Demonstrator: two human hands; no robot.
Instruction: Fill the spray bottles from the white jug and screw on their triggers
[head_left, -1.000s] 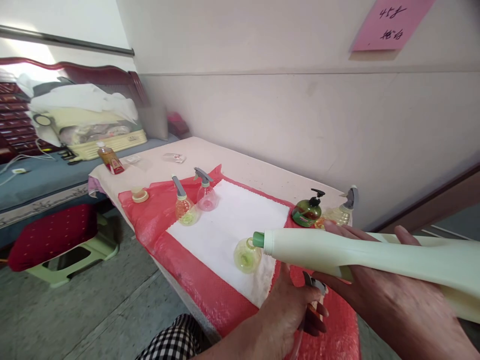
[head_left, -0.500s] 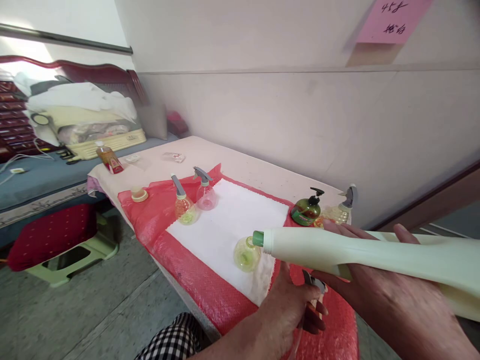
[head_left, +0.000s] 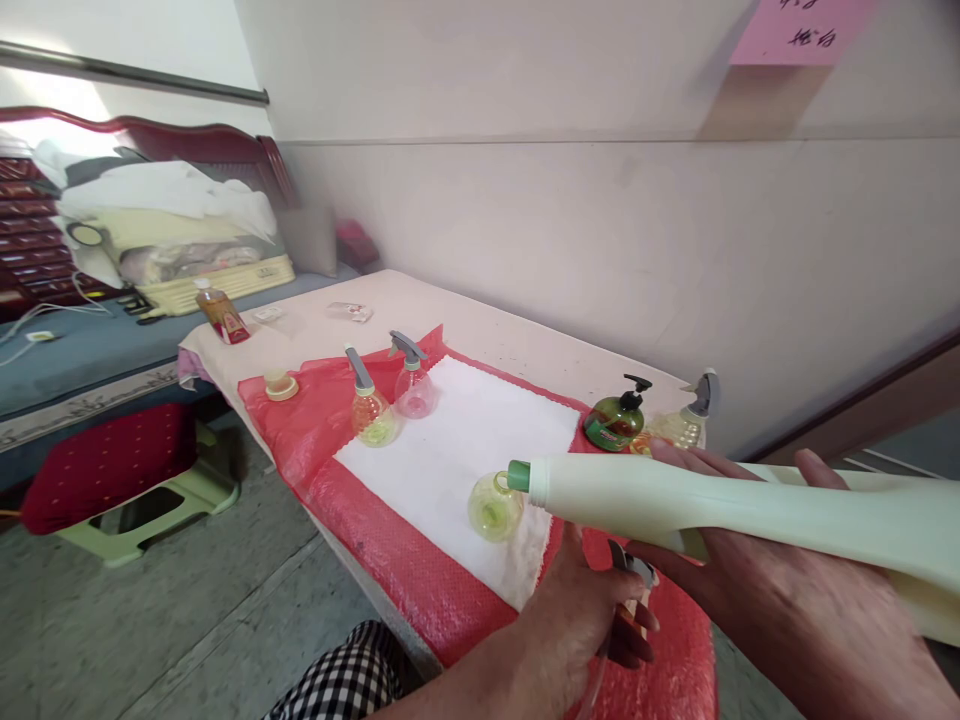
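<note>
Very little differed from half a second earlier. The right hand [head_left: 787, 590] had its fingers [head_left: 679, 458] clamped round the large pale green bottle [head_left: 645, 490], which lay nearly level in the air, as before. Its dark green spout [head_left: 519, 475] pointed left and lined up with the mouth of the round yellow-green bottle [head_left: 493, 522], just as in both earlier frames; whether the two touched could not be told. The round bottle had not moved from the near part of the white cloth [head_left: 465, 420], which was spread over the red sheet [head_left: 390, 520] on the counter [head_left: 480, 310].

The left hand [head_left: 574, 610], also unmoved, was low beside the near end of the cloth, with its fingers bent about a grey spray head [head_left: 637, 567]; how tightly they closed on it could not be told, since the hand hid much of it.

The clearest change was the pink note [head_left: 802, 35]: it sat higher against the line on the wall [head_left: 525, 220], its upper writing was now cut off, and a deeper shadow showed beneath it. The pink spray bottle [head_left: 415, 385], the orange-and-yellow spray bottle [head_left: 373, 415] and the green pump bottle [head_left: 615, 425] kept their places.
</note>
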